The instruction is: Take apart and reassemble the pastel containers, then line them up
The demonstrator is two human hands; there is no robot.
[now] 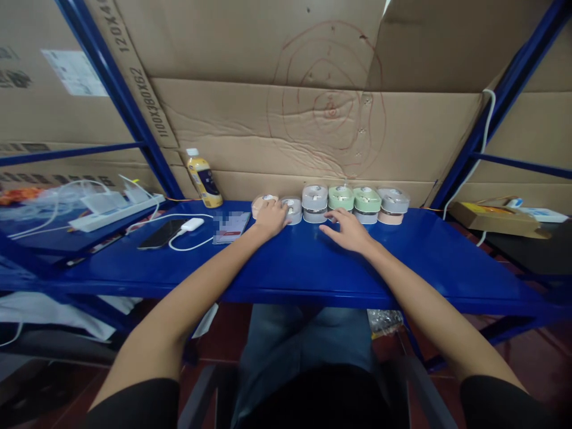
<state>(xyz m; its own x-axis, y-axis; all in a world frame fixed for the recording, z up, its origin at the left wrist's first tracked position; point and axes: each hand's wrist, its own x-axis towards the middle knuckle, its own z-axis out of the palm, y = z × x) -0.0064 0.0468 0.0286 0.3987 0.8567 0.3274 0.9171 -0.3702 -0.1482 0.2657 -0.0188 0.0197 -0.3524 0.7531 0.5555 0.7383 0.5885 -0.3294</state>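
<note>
A row of small lidded plastic boxes stands along the back of the blue shelf. At its left end are a pink box and a low grey box. My left hand lies across these two, fingers stretched forward and touching them, partly hiding both. Beside them rises a grey stack of two boxes. My right hand is in front of the green-topped stack, fingers apart and holding nothing, its fingertips close to the grey stack. Further right are another green-topped stack and a grey-over-pink stack.
On the left of the blue shelf lie a dark phone, a white charger with cable, and a partly blurred phone. A yellow bottle stands behind them. Cardboard backs the shelf; blue posts flank it.
</note>
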